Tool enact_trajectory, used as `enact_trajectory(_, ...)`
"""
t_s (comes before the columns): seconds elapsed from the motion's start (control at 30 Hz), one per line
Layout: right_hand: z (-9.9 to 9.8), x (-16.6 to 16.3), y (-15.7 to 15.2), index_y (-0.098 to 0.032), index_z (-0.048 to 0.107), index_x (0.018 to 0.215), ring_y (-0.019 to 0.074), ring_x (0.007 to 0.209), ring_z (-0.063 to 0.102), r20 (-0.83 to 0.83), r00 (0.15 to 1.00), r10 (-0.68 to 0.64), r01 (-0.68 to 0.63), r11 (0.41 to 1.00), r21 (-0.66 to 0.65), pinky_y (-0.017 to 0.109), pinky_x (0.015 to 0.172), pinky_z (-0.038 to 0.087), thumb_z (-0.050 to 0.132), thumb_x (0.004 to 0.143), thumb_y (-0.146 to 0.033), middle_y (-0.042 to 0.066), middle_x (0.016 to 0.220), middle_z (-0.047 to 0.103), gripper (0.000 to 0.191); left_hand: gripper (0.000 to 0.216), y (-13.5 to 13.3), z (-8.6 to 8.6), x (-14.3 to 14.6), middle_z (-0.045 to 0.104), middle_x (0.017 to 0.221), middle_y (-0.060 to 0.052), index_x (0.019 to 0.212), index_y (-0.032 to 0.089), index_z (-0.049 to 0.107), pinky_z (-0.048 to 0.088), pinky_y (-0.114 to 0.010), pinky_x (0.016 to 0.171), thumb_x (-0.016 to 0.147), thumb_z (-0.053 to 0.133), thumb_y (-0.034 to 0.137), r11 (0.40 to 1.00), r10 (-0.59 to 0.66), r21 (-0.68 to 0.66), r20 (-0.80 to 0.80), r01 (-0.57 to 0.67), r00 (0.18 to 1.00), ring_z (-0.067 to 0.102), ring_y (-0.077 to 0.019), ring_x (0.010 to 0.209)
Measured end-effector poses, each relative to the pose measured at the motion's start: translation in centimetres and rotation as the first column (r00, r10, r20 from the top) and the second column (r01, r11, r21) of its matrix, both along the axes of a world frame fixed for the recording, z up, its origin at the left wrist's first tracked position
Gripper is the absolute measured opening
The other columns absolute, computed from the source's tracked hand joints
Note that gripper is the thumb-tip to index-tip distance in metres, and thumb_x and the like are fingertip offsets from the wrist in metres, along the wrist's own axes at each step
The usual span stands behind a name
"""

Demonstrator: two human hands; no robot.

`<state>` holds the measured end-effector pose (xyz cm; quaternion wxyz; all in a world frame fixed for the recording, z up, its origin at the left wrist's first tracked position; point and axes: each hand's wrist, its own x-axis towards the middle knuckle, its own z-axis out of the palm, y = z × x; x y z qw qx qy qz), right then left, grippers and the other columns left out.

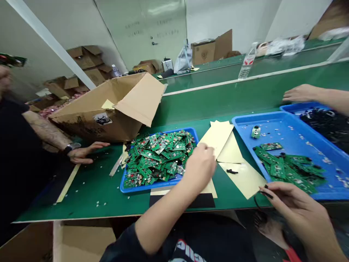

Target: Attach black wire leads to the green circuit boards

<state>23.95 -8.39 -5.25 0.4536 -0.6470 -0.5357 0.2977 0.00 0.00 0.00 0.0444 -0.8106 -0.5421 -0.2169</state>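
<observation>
My left hand (201, 165) is closed over the left edge of the pale yellow paper sheets (218, 138), beside a blue tray (160, 186) heaped with green circuit boards (160, 156). Whatever its fingers may hold is hidden. At the lower right, my right hand (300, 207) pinches a small thin black piece (267, 194) between thumb and fingertips, near the corner of a yellow sheet. A dark thin strand curves below that piece. Another small black piece (232, 171) lies on the paper between my hands. Right of it, a larger blue tray (245, 140) holds several circuit boards (289, 169).
A co-worker's hand (87, 153) rests over the table at left. Another person's hand (305, 93) reaches over a tray of black parts (327, 123). An open cardboard box (109, 109) stands behind the boards. A water bottle (247, 62) stands on the ledge.
</observation>
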Motion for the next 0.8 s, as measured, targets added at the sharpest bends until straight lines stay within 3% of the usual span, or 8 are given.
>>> enact_trajectory(0.1, 0.5, -2.5, 0.7, -0.021, 0.068, 0.073, 0.0211, 0.066, 0.069, -0.003, 0.999, 0.051, -0.051, 0.999, -0.002, 0.025, 0.062, 0.058, 0.070, 0.066, -0.052, 0.006, 0.075, 0.070, 0.032, 0.023, -0.1, -1.5, -3.5, 0.055, 0.102, -0.011, 0.106, 0.014, 0.054, 0.055, -0.031, 0.076, 0.085, 0.049, 0.007, 0.995, 0.102, 0.010, -0.009, -0.102, 0.995, 0.062, -0.0205, 0.090)
enact_trajectory(0.2, 1.2, -4.4, 1.2, -0.021, 0.067, 0.070, 0.0200, 0.066, 0.068, -0.017, 0.994, 0.107, -0.106, 0.993, 0.046, 0.024, 0.061, 0.057, 0.068, 0.069, -0.050, 0.006, 0.073, 0.070, 0.028, 0.029, 0.2, -2.9, -5.3, 0.055, 0.106, -0.013, 0.111, 0.013, 0.054, 0.056, -0.030, 0.071, 0.085, 0.045, 0.003, 0.991, 0.131, 0.035, -0.016, -0.131, 0.991, 0.063, -0.0205, 0.087)
enact_trajectory(0.37, 1.6, -5.6, 1.1, -0.022, 0.067, 0.073, 0.0186, 0.066, 0.068, 0.002, 0.984, 0.178, -0.177, 0.978, 0.109, 0.022, 0.059, 0.057, 0.066, 0.075, -0.043, 0.005, 0.073, 0.069, 0.021, 0.021, 0.6, -3.5, -5.6, 0.059, 0.094, -0.010, 0.103, 0.012, 0.058, 0.056, -0.028, 0.072, 0.092, 0.040, 0.008, 0.994, 0.059, 0.095, 0.006, -0.059, 0.998, 0.063, -0.0185, 0.081)
enact_trajectory(0.57, 0.5, -5.6, 0.9, -0.022, 0.066, 0.080, 0.0173, 0.072, 0.067, 0.034, 0.975, 0.219, -0.222, 0.967, 0.123, 0.021, 0.064, 0.056, 0.064, 0.081, -0.038, 0.004, 0.078, 0.069, 0.016, 0.021, 0.7, -3.5, -5.8, 0.061, 0.103, -0.012, 0.106, 0.012, 0.057, 0.055, -0.031, 0.081, 0.091, 0.042, 0.010, 0.991, -0.054, 0.121, 0.023, 0.051, 0.998, 0.063, -0.0207, 0.094)
enact_trajectory(0.7, 0.5, -6.3, 1.0, -0.022, 0.065, 0.080, 0.0177, 0.073, 0.067, 0.031, 0.968, 0.250, -0.252, 0.959, 0.129, 0.022, 0.065, 0.056, 0.063, 0.082, -0.037, 0.004, 0.078, 0.068, 0.015, 0.033, 1.1, -4.0, -5.5, 0.058, 0.108, -0.015, 0.119, 0.009, 0.051, 0.056, -0.030, 0.074, 0.087, 0.041, 0.004, 0.991, -0.063, 0.118, 0.028, 0.060, 0.998, 0.063, -0.0233, 0.095)
enact_trajectory(0.8, 0.9, -6.5, 1.1, -0.022, 0.065, 0.078, 0.0186, 0.071, 0.068, 0.037, 0.962, 0.269, -0.271, 0.953, 0.133, 0.023, 0.062, 0.056, 0.064, 0.081, -0.036, 0.005, 0.076, 0.068, 0.015, 0.033, 1.1, -4.0, -5.5, 0.058, 0.099, -0.013, 0.113, 0.009, 0.054, 0.055, -0.030, 0.068, 0.087, 0.037, 0.001, 0.990, -0.077, 0.122, 0.044, 0.071, 0.996, 0.063, -0.0219, 0.085)
